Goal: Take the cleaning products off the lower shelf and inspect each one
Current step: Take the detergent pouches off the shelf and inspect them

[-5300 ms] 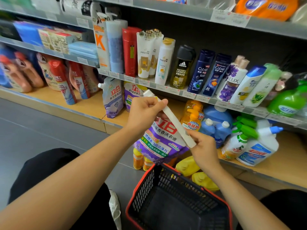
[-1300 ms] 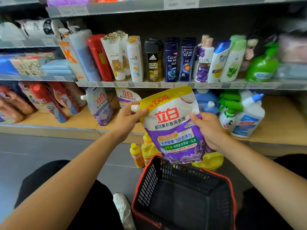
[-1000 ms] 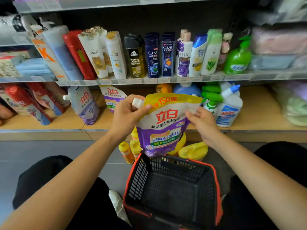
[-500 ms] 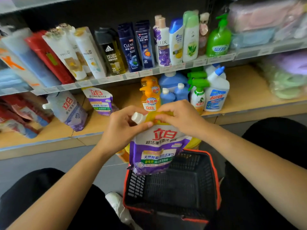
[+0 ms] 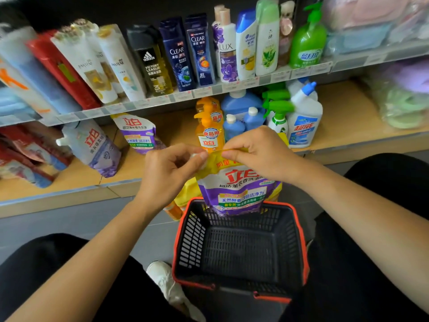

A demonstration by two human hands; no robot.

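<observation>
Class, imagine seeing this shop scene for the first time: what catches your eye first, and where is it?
First comes the purple and yellow detergent pouch at the centre, pinched at its top by the left hand and right hand. Just below it a black basket with a red rim sits on the floor. Behind, shampoo bottles line the upper shelf.

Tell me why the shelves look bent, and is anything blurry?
Head view: the wide lens bows the shelf edge and leans the Pantene bottles outward; red pouches at left and wrapped packs at right are smeared; the purple detergent pouch pinched by left hand and right hand reads sharp.
</observation>
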